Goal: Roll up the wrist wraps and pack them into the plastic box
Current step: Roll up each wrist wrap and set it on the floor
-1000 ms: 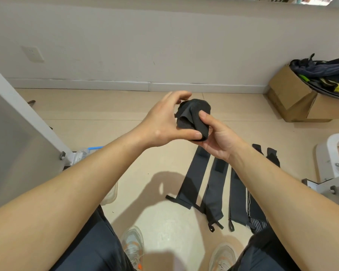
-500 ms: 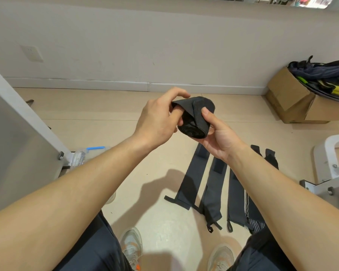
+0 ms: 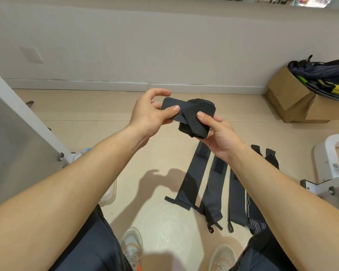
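A dark wrist wrap [image 3: 196,120] is mostly rolled into a bundle held in the air in front of me. My right hand [image 3: 216,130] grips the roll from below, thumb pressed on top. My left hand [image 3: 151,112] pinches the wrap's loose flat end, pulled out to the left of the roll. Several unrolled dark wrist wraps [image 3: 213,184] lie flat side by side on the floor below my right forearm. The clear plastic box [image 3: 109,192] sits on the floor at the left, mostly hidden behind my left forearm.
A grey panel on a metal frame [image 3: 18,133] stands at the left. A cardboard box [image 3: 290,98] full of dark clothing sits by the wall at the right. White and grey equipment [image 3: 333,165] is at the right edge. My shoes [image 3: 131,245] are below.
The roll was cupped tightly between both hands; now my left hand has drawn the loose end out flat to the left while my right hand keeps hold of the roll.
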Motion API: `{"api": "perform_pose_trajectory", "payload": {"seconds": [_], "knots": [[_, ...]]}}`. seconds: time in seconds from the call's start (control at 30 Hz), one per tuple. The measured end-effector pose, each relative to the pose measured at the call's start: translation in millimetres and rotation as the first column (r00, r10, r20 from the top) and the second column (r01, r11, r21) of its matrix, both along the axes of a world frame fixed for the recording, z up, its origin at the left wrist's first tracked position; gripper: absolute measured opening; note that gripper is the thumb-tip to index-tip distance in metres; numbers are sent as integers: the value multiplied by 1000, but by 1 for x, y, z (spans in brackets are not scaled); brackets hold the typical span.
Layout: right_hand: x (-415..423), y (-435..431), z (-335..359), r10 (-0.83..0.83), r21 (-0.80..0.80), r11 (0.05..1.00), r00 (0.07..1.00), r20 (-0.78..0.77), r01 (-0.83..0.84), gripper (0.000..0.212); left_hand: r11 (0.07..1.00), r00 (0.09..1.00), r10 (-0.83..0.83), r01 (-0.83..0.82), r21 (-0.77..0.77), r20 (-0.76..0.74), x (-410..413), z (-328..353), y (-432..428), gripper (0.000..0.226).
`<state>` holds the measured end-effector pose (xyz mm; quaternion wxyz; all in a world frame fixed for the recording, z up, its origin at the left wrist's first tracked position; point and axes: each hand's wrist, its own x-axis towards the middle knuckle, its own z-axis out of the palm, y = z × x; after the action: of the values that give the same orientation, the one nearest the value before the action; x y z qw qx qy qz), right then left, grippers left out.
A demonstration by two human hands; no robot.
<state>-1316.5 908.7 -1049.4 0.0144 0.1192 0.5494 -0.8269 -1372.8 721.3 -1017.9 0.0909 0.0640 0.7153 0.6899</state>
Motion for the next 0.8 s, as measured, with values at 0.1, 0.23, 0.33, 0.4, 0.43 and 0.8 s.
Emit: {"api": "perform_pose_trajectory", "payload": {"seconds": [0.1,0.23,0.33,0.4,0.43,0.8], "knots": [[0,-1,0,33,7,999,999,-29,-33,45,999,993,31,-30,-13,115,-4,-5,-1,38],[-1,1,-1,57,1,998,997,-46,-57,40,1000,979,-4,0,18,203,-5,-11,5,25],[-1,3,-2,67,-12,998,997,-44,-67,45,993,951,-85,57,102,297,-8,-12,4,16],[0,1,-2,80,-45,996,996,-32,-81,56,986,927,-142,100,136,347,-9,-11,2,12],[1,-1,-1,93,-73,993,995,-27,-95,64,982,913,-170,125,144,370,-9,-10,0,11],[0,-22,-3,199,-229,951,979,-53,-206,59,820,712,-544,339,462,444,-6,-9,-10,61]]}}
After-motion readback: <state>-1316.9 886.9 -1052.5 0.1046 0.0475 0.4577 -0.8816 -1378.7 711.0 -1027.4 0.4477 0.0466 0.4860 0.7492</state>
